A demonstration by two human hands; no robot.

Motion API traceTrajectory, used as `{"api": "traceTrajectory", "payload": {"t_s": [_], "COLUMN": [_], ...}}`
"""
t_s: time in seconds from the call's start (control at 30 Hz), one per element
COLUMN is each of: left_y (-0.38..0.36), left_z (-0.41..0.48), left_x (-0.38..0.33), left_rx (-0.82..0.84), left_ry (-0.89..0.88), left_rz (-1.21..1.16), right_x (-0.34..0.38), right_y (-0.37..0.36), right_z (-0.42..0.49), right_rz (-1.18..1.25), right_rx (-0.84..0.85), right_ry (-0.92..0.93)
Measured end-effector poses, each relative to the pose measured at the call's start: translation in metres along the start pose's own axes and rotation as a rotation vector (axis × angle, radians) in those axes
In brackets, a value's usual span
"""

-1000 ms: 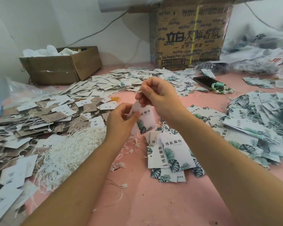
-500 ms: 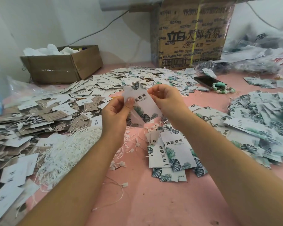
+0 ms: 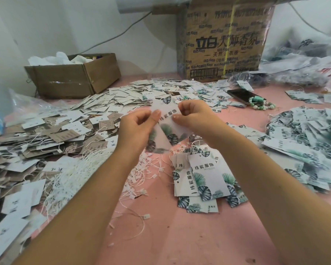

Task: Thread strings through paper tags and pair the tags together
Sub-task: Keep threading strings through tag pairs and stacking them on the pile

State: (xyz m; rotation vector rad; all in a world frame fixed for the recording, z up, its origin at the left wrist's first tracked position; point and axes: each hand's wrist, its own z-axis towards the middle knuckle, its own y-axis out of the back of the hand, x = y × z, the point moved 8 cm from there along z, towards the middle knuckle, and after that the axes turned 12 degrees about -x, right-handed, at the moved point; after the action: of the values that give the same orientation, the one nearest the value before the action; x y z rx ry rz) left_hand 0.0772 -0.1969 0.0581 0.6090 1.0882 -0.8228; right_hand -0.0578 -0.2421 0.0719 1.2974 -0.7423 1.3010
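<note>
The left grip [image 3: 136,129] is pinching the left edge of a leaf-printed tag [image 3: 167,129], its thumb pressing on the printed face. The right grip [image 3: 195,117], fingers curled, is pinching the right edge. The tag is hanging tilted between them above the pink surface [image 3: 180,236], its blurred lower end dropping below both.

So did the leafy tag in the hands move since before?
Yes. The leafy tag went up, away from the stack of tags below it and toward the big printed box.
</note>
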Motion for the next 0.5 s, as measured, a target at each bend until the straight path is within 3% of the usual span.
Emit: {"api": "traceTrajectory", "payload": {"t_s": [0.13,0.27,0.33,0.5], "left_y": [-0.006,-0.009,-0.009,-0.011], "left_z": [-0.001,-0.017,-0.025,-0.036], "left_x": [0.004,0.022,0.028,0.037], "left_rx": [0.321,0.672,0.790,0.874], "left_ry": [0.000,0.006,0.002,-0.026], "left_rz": [0.351,0.810,0.960,1.205], "right_x": [-0.013,-0.023,-0.027,-0.029], "right_y": [0.020,0.023,0.025,0.029], "right_z": [0.002,-0.007,-0.013,-0.012], "right_rz": [-0.561,-1.037,-1.182,-1.327], "right_rx": [0.039,0.216,0.267,0.280], "right_ry": [-0.095,-0.070,-0.106,-0.117]}}
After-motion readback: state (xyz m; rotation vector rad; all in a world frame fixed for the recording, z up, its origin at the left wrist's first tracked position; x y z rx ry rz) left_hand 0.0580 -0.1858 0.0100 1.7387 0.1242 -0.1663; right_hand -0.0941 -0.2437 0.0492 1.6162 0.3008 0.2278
